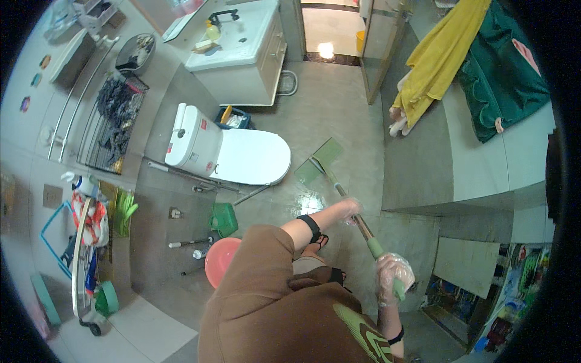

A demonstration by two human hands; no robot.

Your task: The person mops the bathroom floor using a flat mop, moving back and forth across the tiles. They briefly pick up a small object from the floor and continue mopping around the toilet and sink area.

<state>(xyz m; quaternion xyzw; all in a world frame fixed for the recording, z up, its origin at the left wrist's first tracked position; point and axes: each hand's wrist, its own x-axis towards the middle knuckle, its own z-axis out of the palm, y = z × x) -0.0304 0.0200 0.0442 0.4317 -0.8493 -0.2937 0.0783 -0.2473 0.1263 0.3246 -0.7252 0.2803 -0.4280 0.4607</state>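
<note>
Both my hands wear clear plastic gloves and grip a flat mop with a long handle (365,228). My left hand (349,209) is closed around the middle of the handle. My right hand (394,276) wraps the green grip at its upper end, near my body. The green rectangular mop head (327,155) lies flat on the grey tiled floor (354,121), to the right of the white toilet (254,158). Wet, shiny tiles show just below the mop head.
A pink basin (220,260) and a green plastic container (224,219) stand on the floor left of me. Beyond the toilet is a white sink cabinet (257,75). A glass door (382,45) stands ajar at the far end. Yellow cloth (439,51) hangs at the right.
</note>
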